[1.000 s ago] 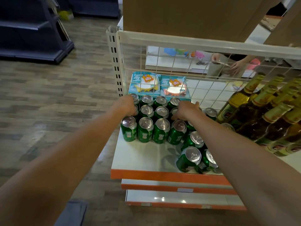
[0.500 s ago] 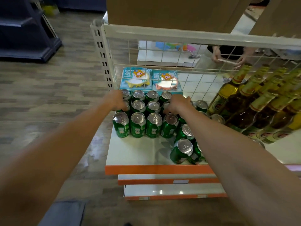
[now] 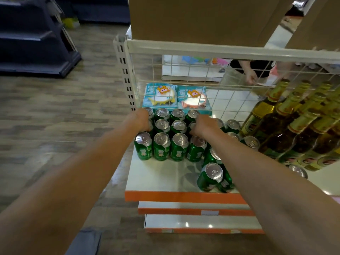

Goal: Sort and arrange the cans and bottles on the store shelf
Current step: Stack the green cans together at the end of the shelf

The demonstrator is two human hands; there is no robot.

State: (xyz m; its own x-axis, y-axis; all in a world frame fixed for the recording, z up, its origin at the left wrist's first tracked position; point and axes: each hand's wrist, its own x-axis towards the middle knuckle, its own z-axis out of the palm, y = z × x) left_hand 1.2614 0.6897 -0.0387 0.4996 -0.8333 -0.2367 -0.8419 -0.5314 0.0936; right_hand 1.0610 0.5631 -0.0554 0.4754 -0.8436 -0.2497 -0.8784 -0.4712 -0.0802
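The left hand point(image 3: 140, 119) rests against the 9 o'clock flank of the green cans point(image 3: 179, 142), and the right hand point(image 3: 203, 124) against the 3 o'clock flank, fingers bent over the middle row. Whether either grips a can is hidden. The block stands upright at the shelf's point(image 3: 161, 175) far end. Stray cans point(image 3: 211, 176) wait at the right hand's 5 o'clock, nearer it. Label writing is too blurred to read.

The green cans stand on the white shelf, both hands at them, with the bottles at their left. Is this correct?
No: the head view shows the bottles at the right of the green cans. The rest is correct.
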